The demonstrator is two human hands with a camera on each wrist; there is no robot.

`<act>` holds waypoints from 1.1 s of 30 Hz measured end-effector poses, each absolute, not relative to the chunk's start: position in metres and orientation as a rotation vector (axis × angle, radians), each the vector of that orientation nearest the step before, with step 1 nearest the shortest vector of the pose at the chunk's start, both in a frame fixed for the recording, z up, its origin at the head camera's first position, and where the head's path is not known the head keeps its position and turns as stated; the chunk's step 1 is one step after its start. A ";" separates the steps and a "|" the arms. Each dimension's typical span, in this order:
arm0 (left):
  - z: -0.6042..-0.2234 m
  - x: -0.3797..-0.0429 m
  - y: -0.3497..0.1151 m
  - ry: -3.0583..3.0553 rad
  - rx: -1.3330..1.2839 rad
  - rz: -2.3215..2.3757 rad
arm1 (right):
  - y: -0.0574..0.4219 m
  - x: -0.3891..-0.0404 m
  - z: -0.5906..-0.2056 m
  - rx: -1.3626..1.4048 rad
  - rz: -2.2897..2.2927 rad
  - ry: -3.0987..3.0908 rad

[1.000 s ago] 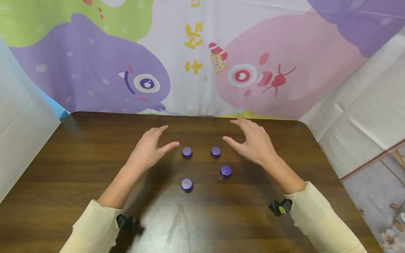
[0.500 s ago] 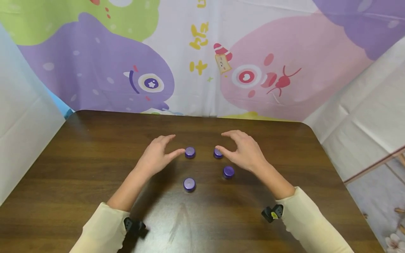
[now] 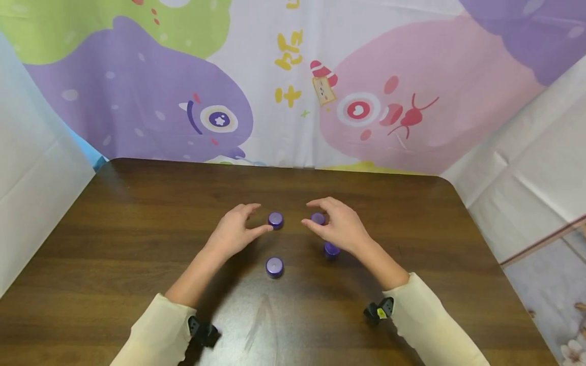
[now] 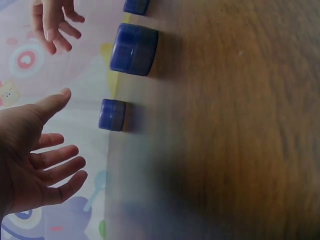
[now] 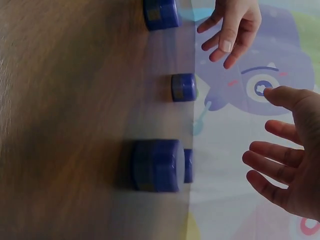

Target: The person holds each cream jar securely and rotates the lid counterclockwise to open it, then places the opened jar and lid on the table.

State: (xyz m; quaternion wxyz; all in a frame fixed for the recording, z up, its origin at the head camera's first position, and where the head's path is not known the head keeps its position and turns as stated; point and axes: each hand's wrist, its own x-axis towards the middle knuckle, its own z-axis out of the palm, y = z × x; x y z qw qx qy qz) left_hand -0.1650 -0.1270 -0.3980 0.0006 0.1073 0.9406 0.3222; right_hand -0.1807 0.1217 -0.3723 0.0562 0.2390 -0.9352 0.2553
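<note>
Several small round purple jars with paler lids stand upright on the brown table. My left hand (image 3: 233,231) hovers with thumb and fingers spread, the thumb tip beside the far left jar (image 3: 275,220). In the left wrist view this hand (image 4: 42,155) holds nothing. My right hand (image 3: 341,226) reaches over the far right jar (image 3: 318,218), which shows between thumb and fingers; whether they touch it I cannot tell. Its wrist partly covers the right middle jar (image 3: 331,250). Nearer the front stands the left jar (image 3: 274,267), with no hand on it.
The wood-grain table (image 3: 137,229) ends at a printed cartoon cloth (image 3: 293,137) along its back edge. Pale cloth (image 3: 517,127) hangs to the right. A small black device (image 3: 203,333) is strapped at the left sleeve, another device (image 3: 379,311) at the right.
Both hands have moved inward toward the two far jars and slightly nearer the front. The right hand's thumb and fingers have come around the far right jar. The jars keep their places.
</note>
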 end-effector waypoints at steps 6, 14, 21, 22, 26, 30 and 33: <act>-0.402 -0.167 -0.122 2.937 0.338 1.000 | 0.110 -0.184 -0.382 0.762 0.827 -2.844; -0.406 -0.172 -0.114 2.954 0.317 1.009 | 0.098 -0.188 -0.394 0.802 0.887 -2.847; -0.409 -0.176 -0.111 2.911 0.258 1.020 | 0.092 -0.192 -0.403 0.787 0.912 -2.895; -0.409 -0.176 -0.111 2.902 0.247 1.021 | 0.091 -0.193 -0.404 0.782 0.911 -2.903; -0.411 -0.178 -0.111 2.870 0.222 1.031 | 0.085 -0.195 -0.409 0.749 0.919 -2.930; -0.413 -0.179 -0.112 2.835 0.194 1.054 | 0.078 -0.198 -0.412 0.717 0.925 -2.963; -0.416 -0.179 -0.112 2.824 0.188 1.066 | 0.074 -0.199 -0.413 0.698 0.927 -2.986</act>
